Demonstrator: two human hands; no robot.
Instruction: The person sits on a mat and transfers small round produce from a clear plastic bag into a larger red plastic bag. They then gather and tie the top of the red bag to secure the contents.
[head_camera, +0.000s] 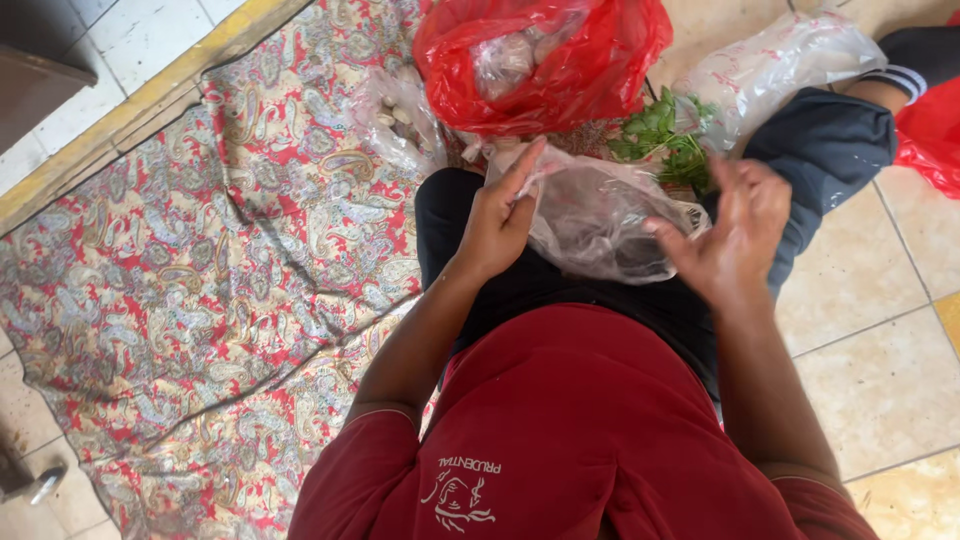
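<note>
At the centre of the frame the person's left hand (497, 222) pinches the upper left edge of a clear plastic bag (600, 215) between thumb and fingers. The bag lies crumpled across the lap, on dark trousers. The right hand (735, 232), to the right of centre, has its fingers spread and loose, fingertips touching the bag's right rim without closing on it. Just above the bag, at the top centre, sits a red plastic bag (545, 60) with pale lumps inside. Green leafy herbs (668, 135) lie beside it to the right. A paisley cloth (220, 260) covers the floor on the left.
</note>
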